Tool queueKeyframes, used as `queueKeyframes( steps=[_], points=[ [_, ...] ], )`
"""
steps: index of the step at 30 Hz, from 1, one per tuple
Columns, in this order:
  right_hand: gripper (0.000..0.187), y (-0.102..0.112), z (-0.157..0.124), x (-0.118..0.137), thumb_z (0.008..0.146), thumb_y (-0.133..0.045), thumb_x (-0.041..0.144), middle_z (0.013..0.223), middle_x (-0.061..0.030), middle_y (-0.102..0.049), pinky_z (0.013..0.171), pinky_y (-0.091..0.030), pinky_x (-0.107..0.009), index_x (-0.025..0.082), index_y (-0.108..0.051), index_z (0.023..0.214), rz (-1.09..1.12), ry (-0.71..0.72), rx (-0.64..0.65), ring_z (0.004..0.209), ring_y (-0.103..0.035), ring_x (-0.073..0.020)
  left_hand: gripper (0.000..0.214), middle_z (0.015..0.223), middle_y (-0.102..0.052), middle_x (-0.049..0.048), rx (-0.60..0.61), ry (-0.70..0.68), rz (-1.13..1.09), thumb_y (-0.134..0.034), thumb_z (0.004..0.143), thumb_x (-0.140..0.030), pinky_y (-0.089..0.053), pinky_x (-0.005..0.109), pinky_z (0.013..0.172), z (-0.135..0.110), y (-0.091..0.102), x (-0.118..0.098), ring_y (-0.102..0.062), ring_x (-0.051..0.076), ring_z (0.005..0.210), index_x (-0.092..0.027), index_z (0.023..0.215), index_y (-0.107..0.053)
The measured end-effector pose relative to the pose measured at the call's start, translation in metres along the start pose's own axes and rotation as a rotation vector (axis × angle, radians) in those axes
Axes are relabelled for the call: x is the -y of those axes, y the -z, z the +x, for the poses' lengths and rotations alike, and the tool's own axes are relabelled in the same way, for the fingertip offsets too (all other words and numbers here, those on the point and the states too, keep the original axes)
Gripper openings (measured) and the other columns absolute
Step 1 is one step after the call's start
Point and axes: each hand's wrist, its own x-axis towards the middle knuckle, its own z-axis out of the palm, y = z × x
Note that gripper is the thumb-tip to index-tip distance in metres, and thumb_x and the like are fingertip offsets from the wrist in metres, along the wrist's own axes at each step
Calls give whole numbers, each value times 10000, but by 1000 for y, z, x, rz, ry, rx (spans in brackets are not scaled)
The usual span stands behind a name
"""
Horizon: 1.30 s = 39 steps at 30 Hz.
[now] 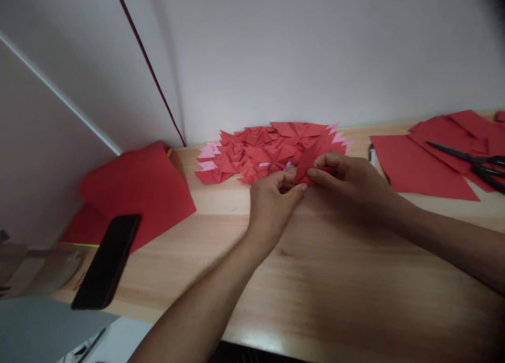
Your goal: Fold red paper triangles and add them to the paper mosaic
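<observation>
Both my hands meet over the middle of a wooden table (315, 279). My left hand (272, 200) and my right hand (347, 179) pinch a small folded piece of red paper (307, 163) between their fingertips, pressing it near the tabletop. Just behind it lies a pile of several folded red and pink paper pieces (268, 150) against the wall.
Red paper sheets (134, 194) lie at the left with a black phone (106, 260) resting partly on them. More red sheets (430, 165) lie at the right with black scissors (473, 163) on top. A pen (371, 153) lies beside them. A dark cable (150, 68) runs down the wall.
</observation>
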Motion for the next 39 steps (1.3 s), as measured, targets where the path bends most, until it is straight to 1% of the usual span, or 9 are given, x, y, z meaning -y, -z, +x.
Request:
queueKeyframes(
  steps=[4,11,16,19,22,25,29,35,39],
  points=[
    [230,-1,-2,3,852,-611,428,645,23,-574,536,-349,-287,230,-583,739,5,4,2,583,-501,-142,45,675,-679,3,-46,-74,90,-699,775,-203,-459,225,621,-2,0,-3,-618,117,647,-162,758,-707],
    [234,1,-2,3,875,-596,387,635,27,-567,538,-354,-273,220,-571,713,0,26,11,585,-511,-131,98,683,-688,-1,-27,-88,6,-664,808,-180,-478,217,629,-4,-1,-6,-624,108,626,-161,720,-706],
    [211,1,-2,7,880,-585,357,597,34,-563,517,-352,-268,223,-566,719,-21,57,20,552,-511,-127,102,680,-701,20,-5,-9,-62,-676,799,-171,-461,198,564,-3,0,-7,-621,103,594,-145,701,-691],
    [194,1,-2,8,886,-575,344,592,37,-574,517,-363,-269,231,-554,730,-52,97,6,540,-516,-129,95,691,-710,38,17,79,-118,-671,796,-152,-458,192,526,-1,-1,-9,-626,107,585,-134,703,-679],
    [166,1,-4,10,876,-584,322,592,37,-582,509,-357,-275,237,-546,738,-124,139,-42,526,-514,-131,78,702,-714,47,33,163,-172,-668,798,-147,-464,187,509,-1,-2,-10,-634,109,582,-127,723,-675],
    [144,0,-6,11,865,-590,299,604,32,-596,504,-349,-281,241,-540,744,-198,165,-96,536,-531,-141,80,701,-713,46,33,202,-215,-661,810,-162,-472,182,515,-2,-3,-11,-640,105,585,-128,740,-678],
    [140,-2,-7,14,858,-588,273,625,25,-618,503,-348,-285,240,-523,738,-246,192,-118,558,-555,-150,79,701,-714,43,28,216,-266,-634,816,-146,-477,187,513,-2,-3,-9,-631,101,574,-131,750,-673],
    [158,-2,-7,16,848,-588,282,646,17,-620,505,-355,-291,247,-496,725,-216,183,-111,591,-570,-164,62,678,-703,34,20,206,-320,-636,798,-112,-467,179,497,-1,-3,-6,-608,88,547,-125,746,-666],
    [181,-1,-6,13,871,-582,345,632,13,-614,516,-359,-302,249,-518,732,-205,130,-68,577,-551,-164,96,689,-699,40,62,208,-260,-613,828,-140,-477,202,492,-1,-2,-6,-606,100,538,-126,747,-663]
  ],
)
